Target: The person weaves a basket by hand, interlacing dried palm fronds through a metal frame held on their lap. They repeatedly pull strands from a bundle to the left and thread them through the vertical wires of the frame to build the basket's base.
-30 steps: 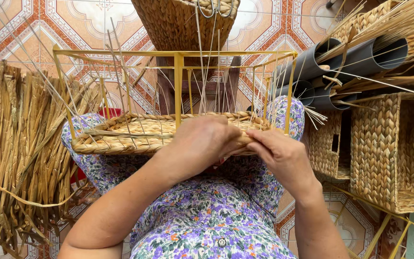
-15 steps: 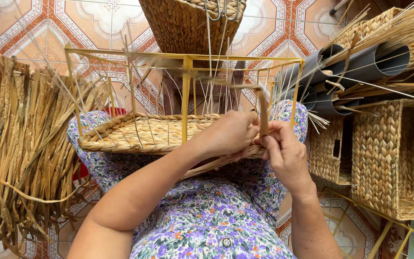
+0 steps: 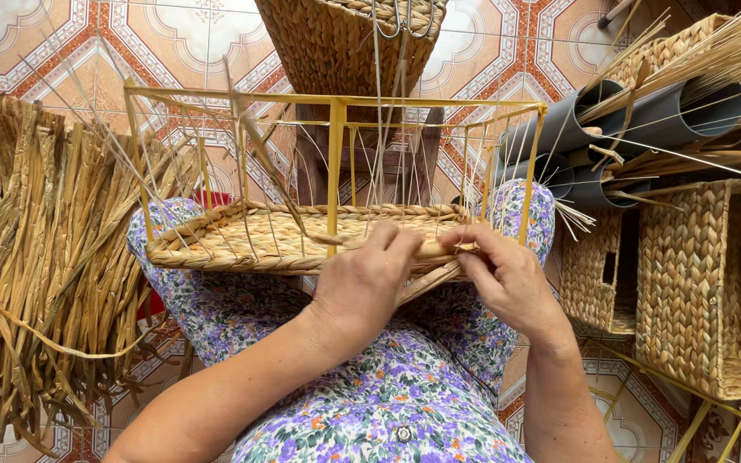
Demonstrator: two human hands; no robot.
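Your left hand (image 3: 369, 283) and right hand (image 3: 508, 279) pinch a flat straw strand (image 3: 435, 249) at the near rim of the yellow wire-frame basket (image 3: 336, 154); base woven, walls bare (uprights only).

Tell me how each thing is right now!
Basket: half woven on its yellow frame, resting on the lap.
Left hand: closed on the front rim.
Right hand: pinching a strand at the rim.
Dried grass: loose pile, unwoven.
Finished baskets: fully woven, standing beside.
Grey pipes: lying down, ends open.
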